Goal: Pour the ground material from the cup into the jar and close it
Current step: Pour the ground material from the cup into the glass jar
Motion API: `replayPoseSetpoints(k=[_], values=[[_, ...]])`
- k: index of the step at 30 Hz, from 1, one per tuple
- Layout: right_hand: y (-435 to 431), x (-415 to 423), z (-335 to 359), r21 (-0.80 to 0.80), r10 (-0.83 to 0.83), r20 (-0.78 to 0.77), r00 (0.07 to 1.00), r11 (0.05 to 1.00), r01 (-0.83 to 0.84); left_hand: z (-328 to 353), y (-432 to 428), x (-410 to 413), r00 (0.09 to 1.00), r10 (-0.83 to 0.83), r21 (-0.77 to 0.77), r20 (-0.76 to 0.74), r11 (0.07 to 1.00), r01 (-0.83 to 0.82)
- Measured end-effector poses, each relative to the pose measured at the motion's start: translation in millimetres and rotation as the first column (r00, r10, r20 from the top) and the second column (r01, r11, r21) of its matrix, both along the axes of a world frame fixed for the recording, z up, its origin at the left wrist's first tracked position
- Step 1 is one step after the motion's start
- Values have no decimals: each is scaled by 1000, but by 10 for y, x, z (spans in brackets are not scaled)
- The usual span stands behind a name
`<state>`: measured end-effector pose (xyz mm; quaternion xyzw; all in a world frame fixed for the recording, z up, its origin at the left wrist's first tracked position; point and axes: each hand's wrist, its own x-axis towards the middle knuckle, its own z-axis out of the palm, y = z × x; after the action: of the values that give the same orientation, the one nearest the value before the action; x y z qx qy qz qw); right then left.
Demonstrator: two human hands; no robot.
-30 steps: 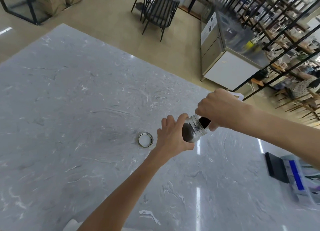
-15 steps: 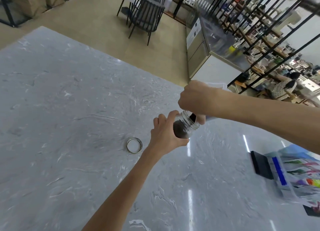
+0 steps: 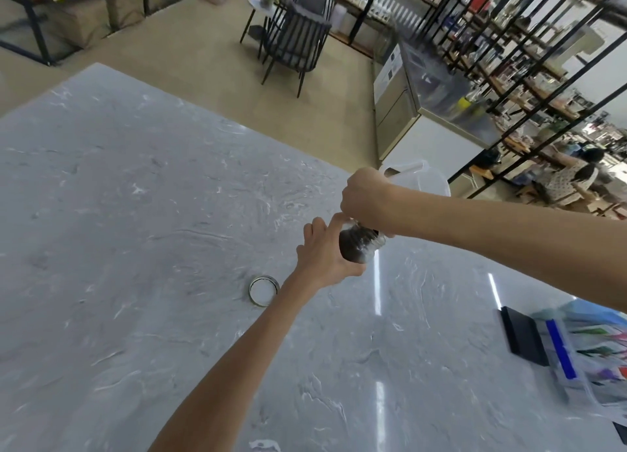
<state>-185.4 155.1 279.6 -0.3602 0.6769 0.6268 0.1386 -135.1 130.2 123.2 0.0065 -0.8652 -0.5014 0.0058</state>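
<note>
Left hand grips the glass jar, dark grounds inside; right hand clasps the translucent cup, tipped above its mouth. Round metal lid lies at 8 o'clock on the veined grey marble bench; beige floor and black chair at 12.

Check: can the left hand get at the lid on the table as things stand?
Probably not yet: the left hand is wrapped around the jar. The lid lies unobstructed beside that wrist.
</note>
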Motion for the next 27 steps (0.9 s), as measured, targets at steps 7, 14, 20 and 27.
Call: replayPoseSetpoints(k=[7, 14, 20, 27], values=[[96, -81, 182, -90, -32, 6, 999, 995, 32, -45, 1, -6, 1000, 11, 29, -14, 1000, -10], [121, -74, 316, -114, -112, 1, 994, 987, 111, 13, 23, -8, 997, 24, 76, -79, 997, -18], [125, -66, 291, -74, -109, 13, 994, 991, 109, 71, 20, 24, 998, 25, 54, -54, 998, -22], [58, -60, 272, -61, -87, 12, 996, 994, 88, 57, -18, 83, 999, 30, 52, -17, 998, -29]])
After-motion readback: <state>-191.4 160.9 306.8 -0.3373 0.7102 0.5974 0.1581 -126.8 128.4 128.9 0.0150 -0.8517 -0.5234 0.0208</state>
